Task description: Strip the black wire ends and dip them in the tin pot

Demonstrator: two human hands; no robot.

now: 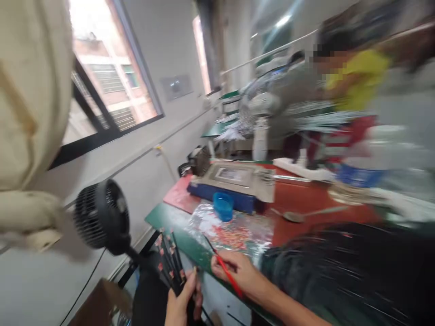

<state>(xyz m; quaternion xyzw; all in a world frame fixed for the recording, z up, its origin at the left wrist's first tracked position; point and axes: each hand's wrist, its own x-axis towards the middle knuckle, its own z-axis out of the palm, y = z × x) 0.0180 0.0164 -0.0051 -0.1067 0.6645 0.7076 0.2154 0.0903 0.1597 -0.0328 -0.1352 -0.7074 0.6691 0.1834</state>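
Note:
My left hand (pixel 185 299), low in the view, is closed around a bundle of thin black sticks (pixel 171 260) that fan out upward. Small pinkish-red pieces sit on several of them. Something small and pale shows at the thumb tip, too blurred to name. To its right, my right hand (pixel 239 271) grips a slim red tool (pixel 228 276) with a thin dark tip; its exact kind is unclear. Just beyond that tip, a clear plastic sheet (pixel 263 226) on the table carries scattered small red and orange pieces (pixel 233 237). A blue cup (pixel 223 206) stands at the sheet's far side.
Behind the cup lies a blue-sided box (pixel 220 194) with grey card on top. A spoon (pixel 294 217) rests on the red tabletop (pixel 288 194). A black fan (pixel 102 217) stands at left. Black, plastic-looking material (pixel 340 271) fills the lower right. Blurred people (pixel 360 77) are at the back right.

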